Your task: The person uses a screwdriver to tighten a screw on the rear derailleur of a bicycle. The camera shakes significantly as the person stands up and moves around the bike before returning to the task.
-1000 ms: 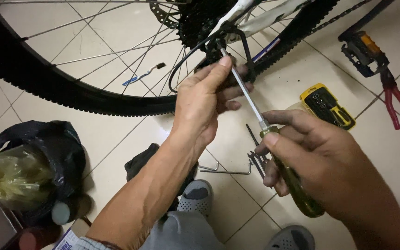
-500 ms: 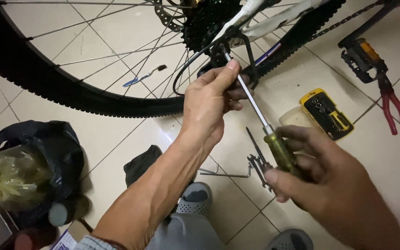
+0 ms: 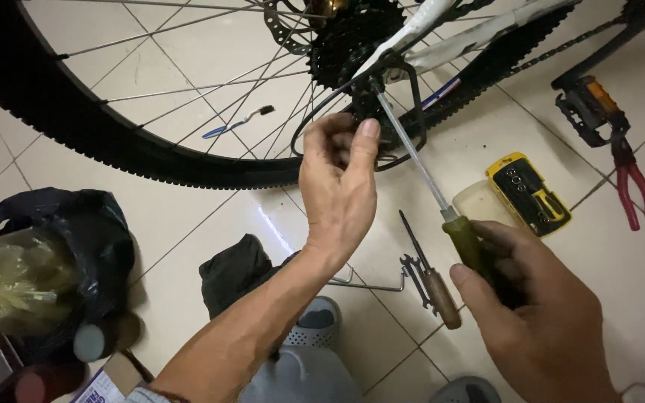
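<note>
Screwdriver set to a bicycle's rear gear mechanism

The right hand [image 3: 539,313] grips the long screwdriver [image 3: 442,209], its tip now risen to the gear mechanism [image 3: 382,112] beside the rear wheel [image 3: 113,142]. The left hand [image 3: 337,186], which clasped the part a second ago, has loosened, its fingers curled against it. A second screwdriver [image 3: 431,276], bit case [image 3: 528,192] and pliers [image 3: 636,186] lie on the floor.

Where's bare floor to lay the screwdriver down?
Bare tile lies between the tyre and the black bag, and right of the yellow bit case below the pliers. Crowded: around the spare screwdriver and wrenches by the right hand.
</note>
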